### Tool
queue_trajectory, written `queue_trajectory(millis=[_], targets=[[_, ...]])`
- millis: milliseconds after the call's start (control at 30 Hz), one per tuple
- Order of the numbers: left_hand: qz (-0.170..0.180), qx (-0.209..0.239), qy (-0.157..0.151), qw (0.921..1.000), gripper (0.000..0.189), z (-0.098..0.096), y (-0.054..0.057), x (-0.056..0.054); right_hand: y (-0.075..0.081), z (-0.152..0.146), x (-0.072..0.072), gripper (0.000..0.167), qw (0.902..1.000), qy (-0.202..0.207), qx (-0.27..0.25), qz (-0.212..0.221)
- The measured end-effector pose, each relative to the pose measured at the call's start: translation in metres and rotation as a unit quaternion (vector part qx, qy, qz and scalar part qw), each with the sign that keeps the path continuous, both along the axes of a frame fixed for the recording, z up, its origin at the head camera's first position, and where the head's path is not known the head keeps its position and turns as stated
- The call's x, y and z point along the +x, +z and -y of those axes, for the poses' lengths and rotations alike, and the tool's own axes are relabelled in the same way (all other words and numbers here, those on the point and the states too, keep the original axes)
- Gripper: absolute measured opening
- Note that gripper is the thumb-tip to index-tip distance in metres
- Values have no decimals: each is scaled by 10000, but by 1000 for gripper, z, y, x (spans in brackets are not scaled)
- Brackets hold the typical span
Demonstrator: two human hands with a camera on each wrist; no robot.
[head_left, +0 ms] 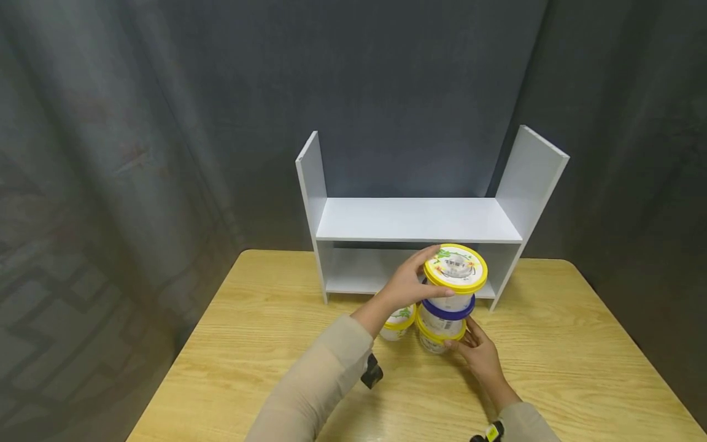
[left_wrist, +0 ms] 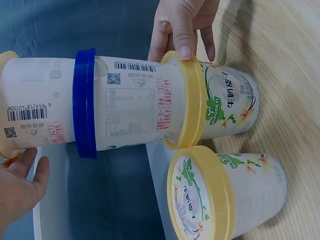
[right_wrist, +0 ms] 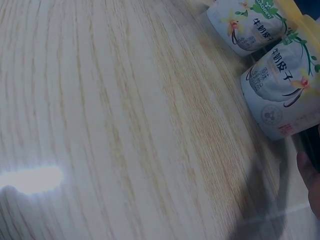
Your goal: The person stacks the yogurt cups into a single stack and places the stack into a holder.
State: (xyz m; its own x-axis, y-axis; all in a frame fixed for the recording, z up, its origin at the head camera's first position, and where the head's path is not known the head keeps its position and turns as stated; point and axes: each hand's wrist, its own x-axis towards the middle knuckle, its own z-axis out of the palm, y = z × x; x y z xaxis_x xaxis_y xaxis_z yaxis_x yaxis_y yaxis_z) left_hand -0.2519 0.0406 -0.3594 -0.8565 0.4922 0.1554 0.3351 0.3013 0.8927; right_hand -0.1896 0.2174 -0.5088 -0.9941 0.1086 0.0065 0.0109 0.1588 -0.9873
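Note:
Three white paper tubs stand one on another, leaning slightly in the head view. The bottom tub (left_wrist: 227, 102) has a yellow lid and a printed flower pattern. Above it, the middle tub (left_wrist: 135, 105) wears a blue lid. My left hand (head_left: 405, 285) holds the yellow-lidded top tub (head_left: 456, 267) at its lid, thumb across the front and fingers at the far left. Lower down, my right hand (head_left: 482, 356) grips the bottom tub around its lid, thumb in front and fingers on the right side. Another yellow-lidded tub (left_wrist: 252, 195) stands upright just left of the stack.
A white two-tier shelf (head_left: 417, 220) with tall side panels stands behind the tubs on the wooden table (head_left: 265, 344). Dark grey curtains (head_left: 409, 92) surround the table. A black wrist device (head_left: 372, 371) shows beneath my left sleeve.

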Motion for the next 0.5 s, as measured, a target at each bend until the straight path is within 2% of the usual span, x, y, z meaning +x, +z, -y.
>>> queue_trajectory(millis=[233,500], targets=[[90,17,-86,9999,85,0,1,1,1,1,2,80,9999,1,-42,128],[90,88,-243,9996,89,1,0,1,0,0,2,81,9999,-24,-52,89]])
